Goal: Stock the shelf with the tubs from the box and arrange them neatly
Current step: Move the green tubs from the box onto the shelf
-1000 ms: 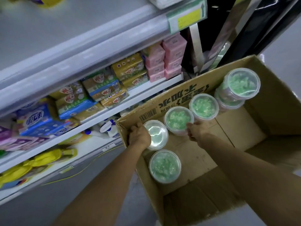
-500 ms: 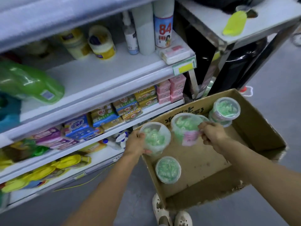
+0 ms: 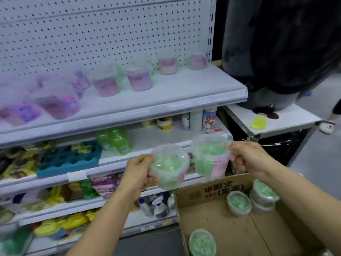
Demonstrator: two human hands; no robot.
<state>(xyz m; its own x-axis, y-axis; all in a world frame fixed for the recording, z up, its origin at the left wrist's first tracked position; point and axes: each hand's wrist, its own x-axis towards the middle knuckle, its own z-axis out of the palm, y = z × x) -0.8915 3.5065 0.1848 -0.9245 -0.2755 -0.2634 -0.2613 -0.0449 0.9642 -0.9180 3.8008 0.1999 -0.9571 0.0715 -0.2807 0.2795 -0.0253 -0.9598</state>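
Note:
My left hand [image 3: 137, 171] grips a clear tub of green pieces [image 3: 168, 166] by its left side. My right hand [image 3: 248, 158] grips a second green tub with a pink label [image 3: 211, 157] by its right side. Both tubs are held up side by side in front of the middle shelves, above the cardboard box [image 3: 221, 224] at lower right. In the box stand a tub near the front [image 3: 202, 242], one further back [image 3: 239, 203] and a stack at the far wall [image 3: 264, 195]. On the top shelf [image 3: 166, 93] stand several blurred tubs with pink labels [image 3: 139, 79].
Lower shelves hold a green bottle [image 3: 115, 140], a teal tray [image 3: 69, 157], a "84" bottle [image 3: 209, 119], soap packs and spray bottles. To the right stands a metal table [image 3: 287, 120] with a yellow item. A person's shoe [image 3: 327, 126] shows at far right.
Both hands lifted a tub each out of the box and raised them toward the shelves. The view tilted up, so the top shelf now shows.

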